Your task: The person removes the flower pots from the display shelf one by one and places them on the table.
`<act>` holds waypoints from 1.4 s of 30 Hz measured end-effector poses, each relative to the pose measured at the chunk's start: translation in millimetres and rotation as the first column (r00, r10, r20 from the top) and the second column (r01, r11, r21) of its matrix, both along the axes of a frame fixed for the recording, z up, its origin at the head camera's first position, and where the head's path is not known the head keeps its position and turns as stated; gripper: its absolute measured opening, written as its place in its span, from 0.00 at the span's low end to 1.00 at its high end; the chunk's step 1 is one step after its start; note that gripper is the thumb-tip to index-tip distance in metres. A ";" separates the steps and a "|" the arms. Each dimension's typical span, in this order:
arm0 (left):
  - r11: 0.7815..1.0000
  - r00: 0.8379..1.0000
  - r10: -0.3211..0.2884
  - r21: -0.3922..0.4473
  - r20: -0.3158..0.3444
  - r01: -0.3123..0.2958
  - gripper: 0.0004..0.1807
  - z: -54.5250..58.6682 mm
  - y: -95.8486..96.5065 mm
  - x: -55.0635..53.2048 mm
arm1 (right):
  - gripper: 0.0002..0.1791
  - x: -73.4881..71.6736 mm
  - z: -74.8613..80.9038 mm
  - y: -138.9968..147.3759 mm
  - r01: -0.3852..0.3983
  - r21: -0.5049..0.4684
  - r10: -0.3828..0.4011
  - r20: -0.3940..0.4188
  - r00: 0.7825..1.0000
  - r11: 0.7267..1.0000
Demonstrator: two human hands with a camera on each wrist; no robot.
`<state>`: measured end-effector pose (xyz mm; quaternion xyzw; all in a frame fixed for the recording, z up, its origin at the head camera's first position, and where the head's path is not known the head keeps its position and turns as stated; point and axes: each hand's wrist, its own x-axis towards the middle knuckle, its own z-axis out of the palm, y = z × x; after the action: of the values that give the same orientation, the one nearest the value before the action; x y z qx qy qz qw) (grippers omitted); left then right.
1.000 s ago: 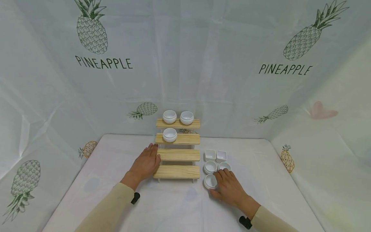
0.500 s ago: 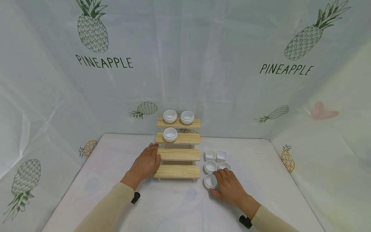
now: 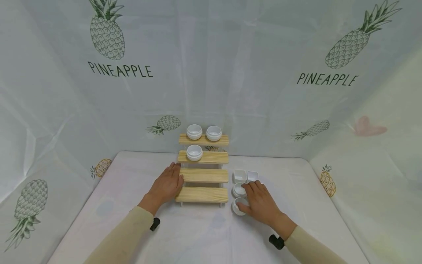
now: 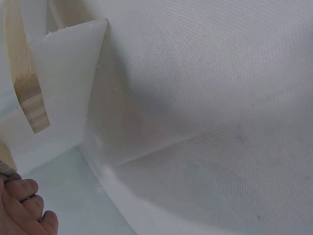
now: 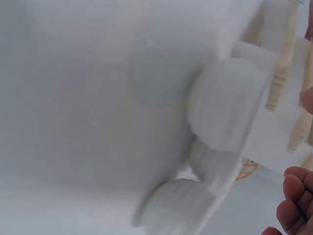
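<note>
My left hand (image 3: 168, 182) lies against the left side of a tiered display stand (image 3: 204, 175) with pale wooden steps; its fingertips (image 4: 24, 191) are at a step's end in the left wrist view. Two white round cups (image 3: 194, 132) stand on the top step and one round cup (image 3: 194, 153) on the step below. My right hand (image 3: 262, 203) is over round white cups at the stand's right, thumb above the nearest cup (image 3: 238, 209), fingertips beside a second cup (image 3: 238, 190). Blurred in the right wrist view, several cups (image 5: 225, 105) lie apart from the loosely bent fingers (image 5: 293, 188).
Two square white dishes (image 3: 240, 176) stand behind the round cups on the right. A white cloth covers the table (image 3: 197, 234). A pineapple-print curtain (image 3: 224, 91) hangs right behind the stand and along both sides.
My right hand has moved slightly forward over the cups and now hides the right-hand round cup that showed before. My left hand stays at the stand.
</note>
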<state>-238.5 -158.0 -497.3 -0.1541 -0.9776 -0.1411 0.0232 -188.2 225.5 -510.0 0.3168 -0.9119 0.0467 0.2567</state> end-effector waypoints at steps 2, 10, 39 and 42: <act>1.000 1.000 0.000 -0.005 -0.006 0.000 0.36 -0.3 -0.2 -0.3 | 0.32 -3.8 4.2 -4.3 -0.008 -0.005 0.008 -0.013 1.000 1.000; 1.000 1.000 -0.002 -0.008 0.004 0.002 0.36 1.4 0.1 0.1 | 0.32 -23.5 32.0 -29.2 0.004 0.005 -0.004 -0.029 1.000 1.000; 0.999 1.000 -0.028 -0.043 0.006 0.028 0.36 6.6 -1.3 1.0 | 0.37 -94.1 99.0 -163.8 0.122 -0.062 -0.117 0.076 0.990 0.991; 0.999 1.000 -0.026 -0.043 0.004 0.026 0.36 7.3 -1.9 1.2 | 0.39 -95.7 99.5 -171.1 0.158 -0.050 -0.151 0.123 0.981 0.986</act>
<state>-237.3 -159.9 -489.9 -0.1670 -0.9784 -0.1208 0.0164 -283.9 54.4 -410.5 0.2338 -0.9456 0.0725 0.2141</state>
